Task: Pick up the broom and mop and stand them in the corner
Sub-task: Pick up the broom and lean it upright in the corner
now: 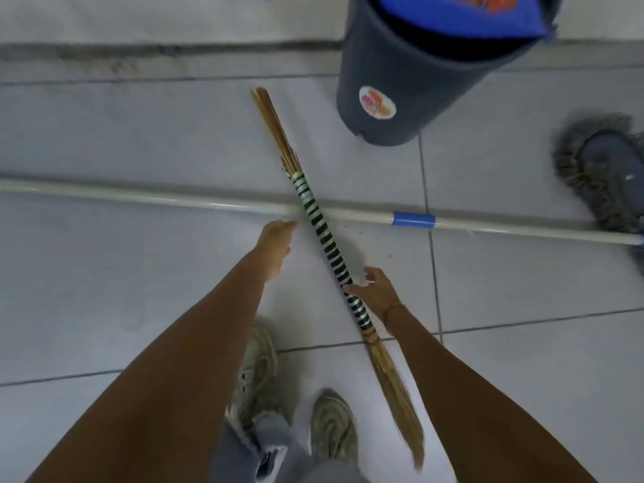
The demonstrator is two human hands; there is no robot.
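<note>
Nearest the camera, two shoes [296, 406] stand on the tiled floor [122, 141], with grey trouser legs below them in view. Just beyond, the broom [331, 252] lies flat on the tiles, running diagonally away; its banded green-and-white handle crosses over the mop [522, 229], whose pale pole stretches left to right. The right hand [374, 289] is at the broom handle, fingers spread and curling around it, thumb touching the wrap, not yet closed. The left hand [275, 244] reaches forward just left of the handle, fingers together and extended, holding nothing. Blur makes it hard to say whether its fingertips touch the pole. A blue tape band sits on the pole to the right, and the shaggy mop head lies at the far right edge. Farther off stands a dark bin [411, 85] with a round sticker.
</note>
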